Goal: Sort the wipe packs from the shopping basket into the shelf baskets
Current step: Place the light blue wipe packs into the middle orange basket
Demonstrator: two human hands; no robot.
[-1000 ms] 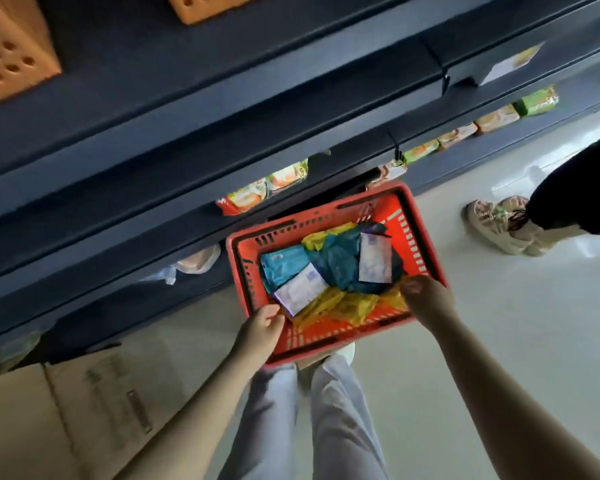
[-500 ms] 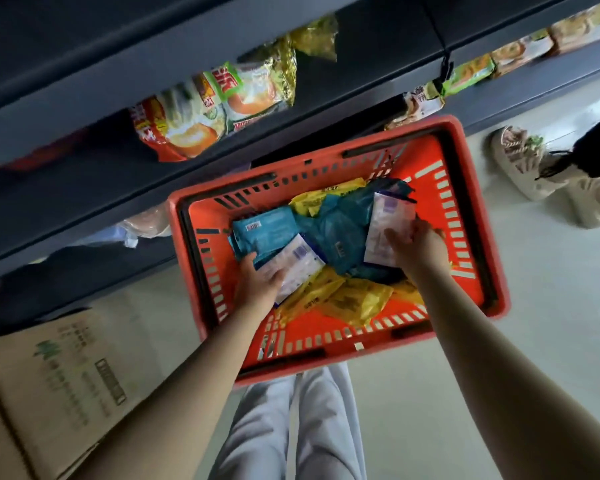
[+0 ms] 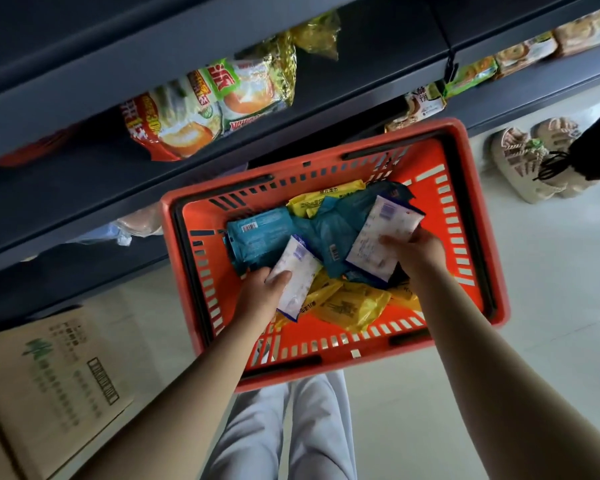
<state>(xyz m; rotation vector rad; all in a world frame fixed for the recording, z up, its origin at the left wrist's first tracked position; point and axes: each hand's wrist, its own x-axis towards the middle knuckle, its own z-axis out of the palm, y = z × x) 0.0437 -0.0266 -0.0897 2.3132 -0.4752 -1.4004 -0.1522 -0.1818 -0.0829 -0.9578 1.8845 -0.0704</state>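
Note:
A red shopping basket stands on the floor below me, holding several wipe packs: teal ones in the middle, yellow ones toward the near side and back. My left hand grips a white wipe pack at the basket's near left. My right hand grips a second white wipe pack on the right, lifted slightly above the pile. No shelf baskets are in view.
Dark shelves run across the top, stocked with noodle packets. A cardboard box sits on the floor at left. Another person's shoes stand at the right. My legs are below the basket.
Both hands went from the basket's rim into the basket and each took hold of a white pack. The view has moved closer to the basket.

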